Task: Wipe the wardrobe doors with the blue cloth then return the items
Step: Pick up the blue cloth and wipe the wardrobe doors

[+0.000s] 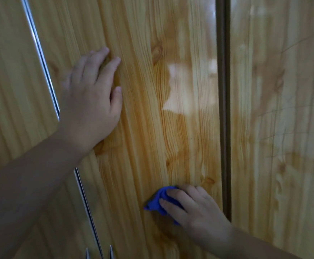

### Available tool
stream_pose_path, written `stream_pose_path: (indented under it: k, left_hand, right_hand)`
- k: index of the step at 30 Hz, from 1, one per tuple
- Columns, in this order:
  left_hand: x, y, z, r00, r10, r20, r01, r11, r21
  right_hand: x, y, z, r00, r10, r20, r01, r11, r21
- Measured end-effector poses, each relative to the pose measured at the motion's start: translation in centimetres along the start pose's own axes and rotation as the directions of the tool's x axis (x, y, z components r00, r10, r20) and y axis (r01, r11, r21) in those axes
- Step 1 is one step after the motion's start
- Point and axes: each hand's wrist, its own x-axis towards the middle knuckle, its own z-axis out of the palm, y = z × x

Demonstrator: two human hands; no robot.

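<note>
Leftmost, past the chrome strip (44,68), my left hand (94,94) lies flat on the wardrobe door (143,90), fingers straight and holding nothing, probably to steady the panel against pressure. Lower right, my right hand (195,208) presses the bunched blue cloth (158,200) to the wood, fingers laid nearly flat over it, just beside the dark seam (224,128).

The left hand (92,94) is raised, palm flat, fingers straight — forearm (31,174) outstretched. The right hand (195,208) sits lower, fingers extended and pressing.
</note>
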Motion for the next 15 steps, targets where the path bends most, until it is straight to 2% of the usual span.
stream_pose_path:
  k: [3, 5, 7, 10, 12, 15]
  left_hand:
    - [-0.1, 0.9, -0.4, 1.0, 0.002, -0.001, -0.002, 1.0, 0.004]
    - [-0.4, 2.0, -0.4, 0.998, 0.06, 0.011, -0.061, 0.998, 0.019]
    - [-0.5, 3.0, -0.3, 0.994, 0.105, 0.014, -0.106, 0.994, 0.02]
    - [-0.3, 4.3, -0.1, 0.995, 0.096, 0.002, -0.096, 0.995, -0.02]
    - [-0.4, 4.8, 0.1, 0.996, 0.084, 0.023, -0.083, 0.996, -0.042]
    - [-0.5, 5.0, 0.4, 0.997, 0.076, 0.029, -0.075, 0.996, -0.039]
  right_hand:
    - [2.8, 3.4, -4.4, 0.994, 0.007, -0.113, -0.011, 0.999, -0.04]
    - [6.0, 6.2, -8.0, 0.973, 0.033, -0.229, -0.055, 0.994, -0.09]
    - [10.0, 8.7, -11.6, 0.942, 0.064, -0.33, -0.113, 0.985, -0.132]
    - [15.7, 11.9, -15.6, 0.873, 0.117, -0.474, -0.214, 0.964, -0.156]
    - [18.6, 13.2, -17.0, 0.861, 0.12, -0.495, -0.242, 0.951, -0.191]
    - [20.4, 14.5, -16.9, 0.88, 0.112, -0.461, -0.265, 0.921, -0.284]
